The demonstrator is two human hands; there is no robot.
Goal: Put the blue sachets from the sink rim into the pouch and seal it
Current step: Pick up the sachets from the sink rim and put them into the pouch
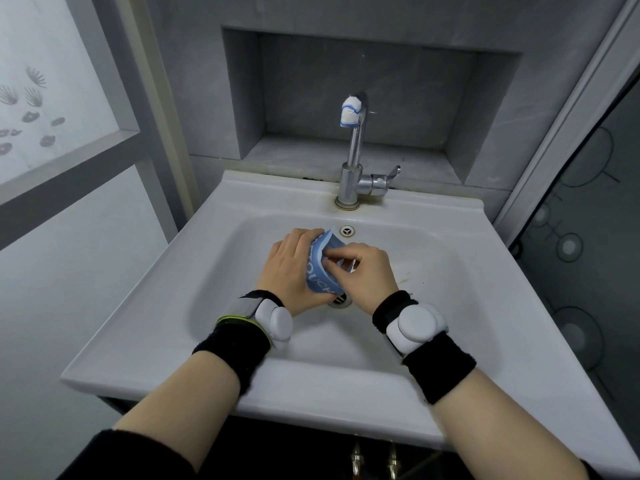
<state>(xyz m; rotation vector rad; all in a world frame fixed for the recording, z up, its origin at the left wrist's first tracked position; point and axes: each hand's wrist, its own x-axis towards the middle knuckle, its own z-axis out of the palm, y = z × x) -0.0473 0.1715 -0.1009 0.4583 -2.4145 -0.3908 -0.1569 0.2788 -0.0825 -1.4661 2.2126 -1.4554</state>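
While the left hand grips the blue pouch upright over the sink, the right hand pinches its near edge.

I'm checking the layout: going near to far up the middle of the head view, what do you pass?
Sink front rim → drain → blue pouch → overflow hole → faucet base → wall niche.

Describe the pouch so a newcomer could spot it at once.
Start at the white sink, below the chrome tap. Over the basin, the left hand and right hand grip the pouch: the only blue item, with white lettering.
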